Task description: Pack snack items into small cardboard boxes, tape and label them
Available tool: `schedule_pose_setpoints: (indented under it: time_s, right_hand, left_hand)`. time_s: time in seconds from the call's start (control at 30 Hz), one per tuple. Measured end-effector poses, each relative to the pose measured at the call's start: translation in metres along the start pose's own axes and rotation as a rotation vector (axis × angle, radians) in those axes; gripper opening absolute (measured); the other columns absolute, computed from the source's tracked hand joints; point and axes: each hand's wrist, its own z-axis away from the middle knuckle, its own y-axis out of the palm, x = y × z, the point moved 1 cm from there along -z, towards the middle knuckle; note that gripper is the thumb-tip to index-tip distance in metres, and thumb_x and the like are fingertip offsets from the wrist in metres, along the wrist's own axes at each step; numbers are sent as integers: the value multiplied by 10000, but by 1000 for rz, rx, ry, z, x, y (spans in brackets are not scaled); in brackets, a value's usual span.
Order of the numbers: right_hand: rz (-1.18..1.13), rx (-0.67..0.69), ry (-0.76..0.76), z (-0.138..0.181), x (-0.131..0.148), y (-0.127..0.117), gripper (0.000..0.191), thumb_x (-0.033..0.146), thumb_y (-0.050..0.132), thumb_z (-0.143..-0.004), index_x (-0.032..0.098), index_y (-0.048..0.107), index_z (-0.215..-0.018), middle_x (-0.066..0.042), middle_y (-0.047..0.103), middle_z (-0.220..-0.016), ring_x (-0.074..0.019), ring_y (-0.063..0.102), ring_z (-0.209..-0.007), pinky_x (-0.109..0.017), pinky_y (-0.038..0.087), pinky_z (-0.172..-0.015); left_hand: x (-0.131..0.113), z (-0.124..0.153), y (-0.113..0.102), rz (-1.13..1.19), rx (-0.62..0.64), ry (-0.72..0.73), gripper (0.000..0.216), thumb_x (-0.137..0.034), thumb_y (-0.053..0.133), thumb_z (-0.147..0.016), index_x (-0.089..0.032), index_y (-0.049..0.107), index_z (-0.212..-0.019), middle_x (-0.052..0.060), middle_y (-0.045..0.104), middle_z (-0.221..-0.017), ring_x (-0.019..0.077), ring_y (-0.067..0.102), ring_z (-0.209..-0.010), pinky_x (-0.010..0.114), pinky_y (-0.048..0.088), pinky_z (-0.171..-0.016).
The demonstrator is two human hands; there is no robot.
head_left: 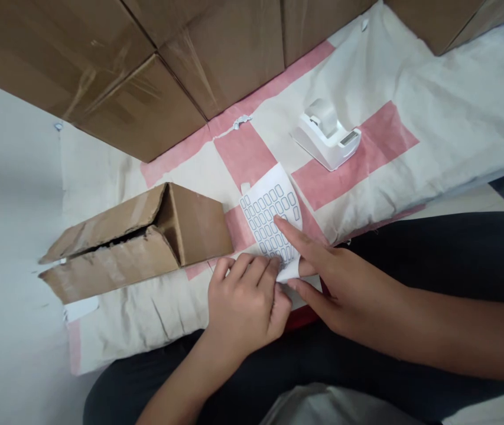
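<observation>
Sheet (256, 189) with rows of small outlined boxes is mid-view, printed face up, far end lying over the pink-and-white cloth (446, 118), near end curled back at the 5 o'clock corner

Left hand (247, 292) at 7 o'clock of the sheet: fingers curled over the near end, looks like thumb and index pinching it by the curl, pads hidden

Right hand (335, 277) at 4 o'clock: index stretched out over the printed face, thumb apart from it beside the curl. Can't tell if that index presses or just hovers, or how firm the other fingers are behind the curl

To handle it well: pin with the left close to the bend, spread the load along the edge, not one corner. Right index light and flat, no nail. Gentle curve, no hard crease; paper looks thin, would likely mark

Elbow room: tape dispenser (340, 144) at 1 o'clock, cardboard box (201, 221) at 9, flaps parted, stacked cartons (238, 53) at 11, none touching the hands
</observation>
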Motion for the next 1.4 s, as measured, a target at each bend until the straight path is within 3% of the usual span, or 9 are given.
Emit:
schedule_pose_setpoints:
  time_s: [0.17, 0.27, 0.4, 0.47, 0.57, 0.67, 0.8, 1.17, 1.4]
  right_hand:
    - [-41, -20, -57, 7, -3, 1, 727, 131, 416, -973, 166, 115, -1635, -27, 753, -888, -159, 669, -748, -292, 517, -723]
    - [-106, -40, 14, 11, -6, 0, 731, 161, 483, -966, 207, 151, -1616, -33, 767, -1002, -148, 689, -776, -268, 520, -688]
    - [-213, -53, 138, 10, -5, -2, 382, 241, 597, -934, 197, 473, -1292, -18, 744, -930, -110, 655, -665, -216, 464, -559]
    - [-265, -97, 136, 8, -2, -3, 246, 229, 615, -923, 205, 487, -1132, 0, 720, -873, -102, 660, -693, -196, 464, -573]
    - [-290, -144, 62, 4, 3, -5, 315, 177, 602, -921, 220, 471, -1203, 25, 690, -811, -94, 652, -700, -172, 440, -562]
    - [-267, -101, 31, 0, 7, -6, 417, 133, 569, -919, 234, 466, -1311, 39, 682, -777, -73, 598, -594, -166, 399, -519]
    - [-195, -65, 26, -2, 8, -5, 481, 100, 545, -901, 252, 477, -1353, 8, 726, -947, -43, 543, -525, -176, 389, -519]
    - [-127, -102, 102, 10, -5, 0, 420, 194, 558, -953, 249, 468, -1359, 13, 673, -794, -115, 636, -673, -188, 397, -519]
    - [-109, -163, 51, 2, 7, -14, 462, 182, 584, -906, 230, 466, -1350, 20, 618, -759, -109, 593, -619, -189, 406, -507]
  left_hand:
    - [12, 1, -7, -11, -13, -18, 316, -201, 499, -863, -117, 743, -1046, 43, 760, -914, 222, 623, -795, 391, 311, -698]
    - [16, 1, -9, 8, -24, -23, 324, -179, 495, -868, -113, 737, -1073, 45, 765, -938, 217, 615, -790, 381, 314, -691]
    - [12, 0, -10, 87, -21, 2, 338, -197, 462, -905, -111, 727, -1098, 50, 769, -987, 215, 618, -817, 382, 314, -706]
    - [10, -1, -10, 103, -21, -1, 341, -193, 453, -912, -108, 720, -1105, 52, 766, -998, 211, 612, -807, 382, 308, -698]
    - [6, -2, -9, 116, -18, -2, 348, -197, 444, -921, -103, 713, -1121, 62, 757, -993, 212, 611, -807, 378, 309, -693]
    - [3, -3, -9, 142, -25, 8, 328, -259, 494, -916, -106, 716, -1103, 62, 743, -929, 214, 612, -812, 372, 322, -698]
    - [1, -4, -8, 131, -46, 19, 266, -237, 534, -901, -116, 719, -1049, 58, 742, -897, 203, 600, -784, 364, 335, -693]
    - [3, 2, 3, 104, 45, 45, 337, -208, 453, -933, -118, 714, -1125, 53, 745, -940, 221, 636, -852, 386, 329, -717]
    - [12, -3, -9, 52, -48, -78, 214, -170, 466, -953, -159, 670, -1017, 28, 717, -899, 178, 596, -765, 358, 341, -687]
